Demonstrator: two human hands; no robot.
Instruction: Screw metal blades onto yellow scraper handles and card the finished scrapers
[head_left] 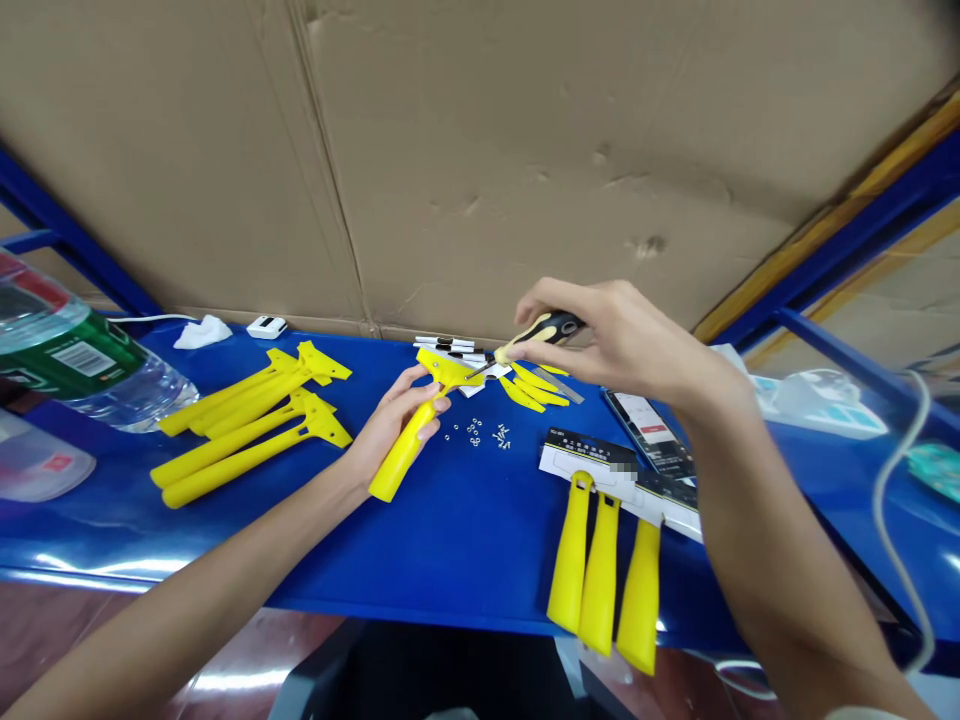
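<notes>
Seen nearest, at right: 3 long yellow plastic handles (598,575) over the near edge of the shiny blue table (450,540), far ends at a black-and-white printed card (570,460). Lying at left: a group of yellow plastic scrapers (247,460). Gripped mid-table in the left hand (386,425), fingers curled round the neck: 1 tilted yellow plastic scraper (403,455), head to the far side. Scattered just right: small silvery metal nuts (474,428) and screws (502,437). Farther: slim yellow plastic pieces (521,394). Held above in the right hand (630,335), fingers closed round its handle: a black-and-yellow screwdriver (553,328), tip at the held scraper's head.
</notes>
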